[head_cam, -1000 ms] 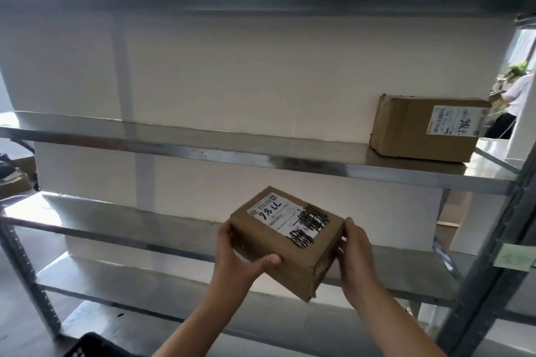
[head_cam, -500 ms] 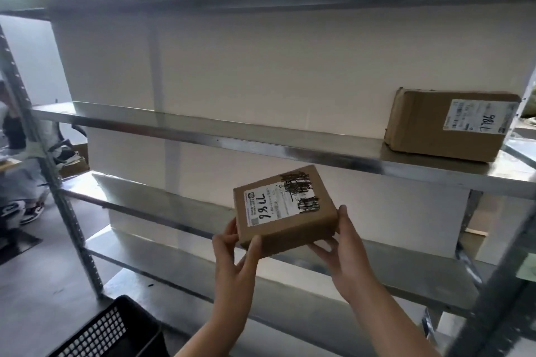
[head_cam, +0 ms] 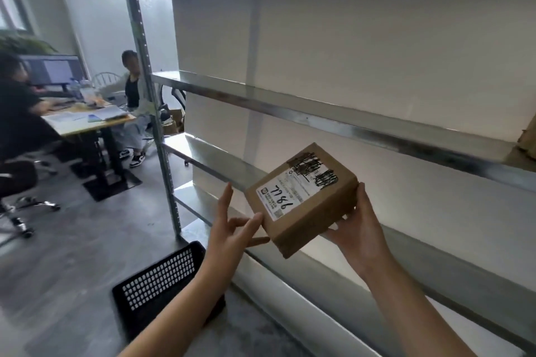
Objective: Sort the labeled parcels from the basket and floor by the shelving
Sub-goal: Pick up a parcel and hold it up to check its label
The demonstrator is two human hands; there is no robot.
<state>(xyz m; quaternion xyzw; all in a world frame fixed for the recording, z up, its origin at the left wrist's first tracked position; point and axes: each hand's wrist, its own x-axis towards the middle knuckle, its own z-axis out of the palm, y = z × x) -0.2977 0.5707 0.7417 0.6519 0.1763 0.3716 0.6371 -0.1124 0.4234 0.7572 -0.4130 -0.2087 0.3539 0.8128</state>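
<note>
Before the metal shelving, with the black basket on the floor at lower left, a small brown labeled parcel is tilted in the air, the right grip clamped on its right end from beneath, the left grip spread apart just beside its left edge.

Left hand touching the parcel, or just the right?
Cannot tell. Head view: the left hand is spread, a fingertip meeting the left edge of the parcel with no plain gap or press. The right hand grips its right side.
</note>
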